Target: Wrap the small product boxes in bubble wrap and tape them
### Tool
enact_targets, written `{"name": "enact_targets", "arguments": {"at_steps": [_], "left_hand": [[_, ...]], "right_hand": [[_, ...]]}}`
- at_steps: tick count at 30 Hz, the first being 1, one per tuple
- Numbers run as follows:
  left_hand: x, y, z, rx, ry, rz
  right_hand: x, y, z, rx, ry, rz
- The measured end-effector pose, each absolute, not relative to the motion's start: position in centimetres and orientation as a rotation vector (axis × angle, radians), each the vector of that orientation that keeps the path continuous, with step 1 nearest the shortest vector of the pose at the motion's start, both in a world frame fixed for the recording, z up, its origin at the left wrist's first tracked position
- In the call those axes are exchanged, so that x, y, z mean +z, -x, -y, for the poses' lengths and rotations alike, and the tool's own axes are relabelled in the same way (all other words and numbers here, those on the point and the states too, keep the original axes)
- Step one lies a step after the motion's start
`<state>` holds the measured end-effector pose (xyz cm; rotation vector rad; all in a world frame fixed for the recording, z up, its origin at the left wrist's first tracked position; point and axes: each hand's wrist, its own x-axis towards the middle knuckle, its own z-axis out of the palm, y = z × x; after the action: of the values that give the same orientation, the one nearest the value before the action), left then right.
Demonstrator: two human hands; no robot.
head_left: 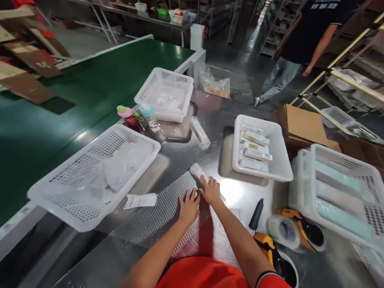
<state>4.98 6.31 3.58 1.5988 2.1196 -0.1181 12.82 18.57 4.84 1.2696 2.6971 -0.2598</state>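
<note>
Resting spread fingers on the work, the right hand (211, 192) lies palm down over a narrow bubble-wrapped bundle (196, 171), which runs obliquely beneath it at the far edge of a bubble wrap sheet (171, 202). I log this hand as open, not closed round anything; whether the thumb pinches the near side of the bundle I cannot tell from my end of the feed. The left hand (189, 209) is also open, fingers splayed, lying over the sheet just beside the bundle.

Step in hand, my judgement: wrapping, with the bundle being rolled or pressed snug in its film. How much film is already round it I cannot make out, nor what sits inside.

Next move, as I judge it: it calls for both palms bearing evenly along the length, so the roll stays straight and the film does not slacken or skew. If the wrap needs fixing, I note two tape dispensers, one nearer (271, 252) and one farther (300, 226), within reach to the right, by a loose tape roll (285, 231).

Surroundings: a second wrapped roll (200, 133) lies apart on the metal table (180, 156), beyond the bundle. Right of it, a white plastic basket (280, 158) holds slim cartons (255, 151).
</note>
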Motion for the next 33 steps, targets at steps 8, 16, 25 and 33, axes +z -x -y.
{"name": "enact_targets", "arguments": {"at_steps": [8, 16, 25, 33], "left_hand": [[4.2, -5.1, -6.1, -0.207, -1.603, -2.095], [5.3, -2.7, -6.8, -0.132, -1.583, -2.276], [3.6, -1.3, -6.8, -0.231, -1.397, -2.195], [3.4, -1.5, -6.6, -0.214, -1.377, -2.185]], "right_hand": [[7.3, -28.7, -19.1, -0.136, -2.298, -2.229], [6.3, -34.6, -20.5, -0.384, -2.451, -1.75], [4.8, -31.3, -15.6, -0.598, -2.017, -2.219], [5.0, -33.3, -17.8, -0.583, -1.736, -2.202]]}}
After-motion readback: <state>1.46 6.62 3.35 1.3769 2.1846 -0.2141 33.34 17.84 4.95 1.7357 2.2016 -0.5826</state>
